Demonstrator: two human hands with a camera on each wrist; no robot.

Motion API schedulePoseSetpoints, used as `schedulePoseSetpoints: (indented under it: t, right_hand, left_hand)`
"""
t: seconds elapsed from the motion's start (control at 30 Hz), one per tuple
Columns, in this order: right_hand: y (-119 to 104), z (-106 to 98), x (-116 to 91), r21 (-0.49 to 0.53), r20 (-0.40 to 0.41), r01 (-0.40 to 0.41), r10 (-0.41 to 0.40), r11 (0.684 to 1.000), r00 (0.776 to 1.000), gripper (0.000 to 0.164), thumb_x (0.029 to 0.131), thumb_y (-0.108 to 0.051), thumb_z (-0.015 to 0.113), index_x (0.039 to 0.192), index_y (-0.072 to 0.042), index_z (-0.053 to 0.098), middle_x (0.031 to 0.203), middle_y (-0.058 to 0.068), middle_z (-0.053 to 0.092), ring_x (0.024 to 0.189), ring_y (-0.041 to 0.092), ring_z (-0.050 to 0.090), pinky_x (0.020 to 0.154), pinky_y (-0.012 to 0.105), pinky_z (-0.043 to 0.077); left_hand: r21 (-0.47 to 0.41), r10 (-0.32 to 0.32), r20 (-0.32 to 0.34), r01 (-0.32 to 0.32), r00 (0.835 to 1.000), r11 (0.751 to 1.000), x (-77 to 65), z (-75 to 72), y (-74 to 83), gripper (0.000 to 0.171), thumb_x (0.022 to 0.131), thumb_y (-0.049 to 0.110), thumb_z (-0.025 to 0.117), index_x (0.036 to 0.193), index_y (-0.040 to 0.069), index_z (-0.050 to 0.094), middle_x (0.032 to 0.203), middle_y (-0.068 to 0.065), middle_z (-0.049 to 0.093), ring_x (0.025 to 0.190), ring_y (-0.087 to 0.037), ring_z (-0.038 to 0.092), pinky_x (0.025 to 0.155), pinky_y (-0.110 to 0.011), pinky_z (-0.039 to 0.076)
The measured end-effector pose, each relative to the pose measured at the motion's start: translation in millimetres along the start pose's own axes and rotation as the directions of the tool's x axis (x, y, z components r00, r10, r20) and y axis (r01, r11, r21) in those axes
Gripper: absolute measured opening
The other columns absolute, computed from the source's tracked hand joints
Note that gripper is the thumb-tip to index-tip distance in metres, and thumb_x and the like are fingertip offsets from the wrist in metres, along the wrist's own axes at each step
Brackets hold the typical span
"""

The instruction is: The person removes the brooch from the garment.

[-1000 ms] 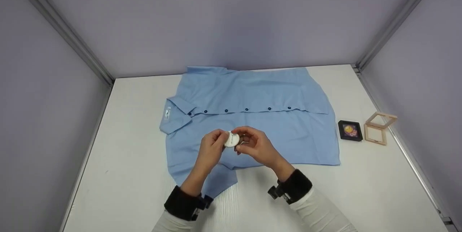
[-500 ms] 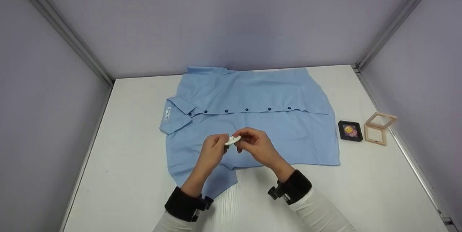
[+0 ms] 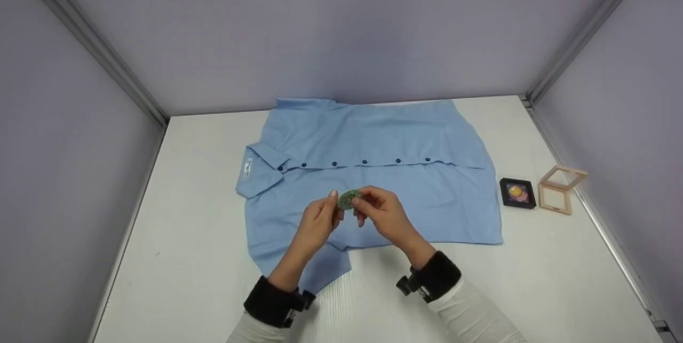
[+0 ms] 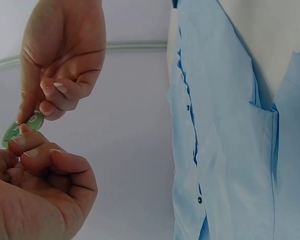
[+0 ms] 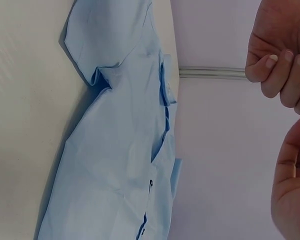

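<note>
In the head view a round pin badge [image 3: 347, 199] shows its green patterned face, held up over a light-blue short-sleeved shirt [image 3: 427, 204]. My right hand [image 3: 385, 215] pinches it from the right, thumb across its face. From the left, my left hand [image 3: 317, 224] holds the badge's edge, its thumb pointing up and fingers curled. The left wrist view shows the badge [image 4: 23, 131] between both hands' fingertips. In the right wrist view the badge is out of frame, and only parts of both hands show at the right edge.
The shirt lies spread on a white table [image 3: 176, 215], collar [image 3: 259, 169] to the left, dark buttons along its middle. On the right are a black-framed square box [image 3: 517, 193] with a yellow picture and a propped-open wooden frame [image 3: 556, 199]. Grey panels [image 3: 341, 28] surround the table.
The badge has been turned over: its white back with the pin showed first, then its edge, and now the green face. The right thumb has moved onto the face. The shirt has not moved.
</note>
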State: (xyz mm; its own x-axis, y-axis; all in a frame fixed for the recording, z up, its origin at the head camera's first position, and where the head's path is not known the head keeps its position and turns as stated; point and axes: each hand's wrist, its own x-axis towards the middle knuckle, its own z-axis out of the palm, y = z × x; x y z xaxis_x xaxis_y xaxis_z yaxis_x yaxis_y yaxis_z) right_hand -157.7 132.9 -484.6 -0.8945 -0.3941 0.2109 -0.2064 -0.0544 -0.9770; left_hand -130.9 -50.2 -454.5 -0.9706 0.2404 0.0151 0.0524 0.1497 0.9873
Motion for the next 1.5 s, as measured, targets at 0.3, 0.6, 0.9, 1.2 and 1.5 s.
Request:
schedulePoseSetpoints:
  t: [0.3,0.6,0.9,1.2,1.5]
  right_hand:
    - [10,-6,-1,0.029,-0.024,-0.085,0.086,0.996,0.996,0.017,0.099,-0.005,0.057,0.106,0.009,0.063,0.084,0.017,0.062,0.064,0.018,0.062,0.062,0.034,0.056]
    - [24,-27,-9,0.028,-0.121,-0.199,0.201,0.98,0.972,0.026,0.095,-0.016,0.067,0.107,0.007,0.064,0.09,0.019,0.064,0.068,0.021,0.069,0.069,0.039,0.058]
    - [38,-69,-21,0.037,-0.246,-0.352,0.35,0.935,0.904,0.026,0.093,-0.015,0.068,0.108,0.006,0.063,0.094,0.018,0.062,0.073,0.025,0.07,0.072,0.038,0.058]
    - [46,-115,-40,0.077,-0.364,-0.415,0.413,0.906,0.835,0.031,0.094,-0.014,0.068,0.112,0.009,0.057,0.097,0.018,0.061,0.076,0.024,0.07,0.074,0.037,0.058]
    - [45,-165,-63,0.07,-0.461,-0.459,0.437,0.886,0.773,0.032,0.1,-0.012,0.058,0.121,0.011,0.05,0.098,0.015,0.063,0.078,0.017,0.069,0.076,0.032,0.057]
  left_hand:
    - [0.056,0.038,-0.001,-0.038,0.999,0.998,6.0,-0.1,-26.2,0.043,0.109,0.027,0.036,0.082,0.004,0.061,0.059,-0.01,0.052,0.05,-0.014,0.044,0.051,-0.027,0.038]
    - [0.243,-0.024,-0.038,0.032,0.999,0.969,8.0,-3.4,-45.7,0.036,0.106,0.028,0.046,0.099,0.0,0.068,0.095,-0.015,0.068,0.084,-0.026,0.064,0.077,-0.041,0.052]
    - [0.448,-0.027,-0.077,0.059,0.997,0.892,11.8,-11.7,-80.5,0.029,0.098,0.018,0.059,0.118,-0.001,0.067,0.117,-0.019,0.062,0.108,-0.037,0.057,0.092,-0.05,0.046]
    - [0.722,-0.018,-0.185,0.148,0.982,0.676,9.5,-22.5,-109.1,0.041,0.086,0.019,0.07,0.124,0.004,0.066,0.127,-0.025,0.053,0.12,-0.046,0.047,0.1,-0.059,0.035]
    - [0.752,-0.203,-0.201,0.284,0.958,0.595,8.6,-27.8,-111.2,0.064,0.082,0.029,0.078,0.139,0.009,0.055,0.149,-0.031,0.033,0.138,-0.054,0.02,0.103,-0.074,0.02]
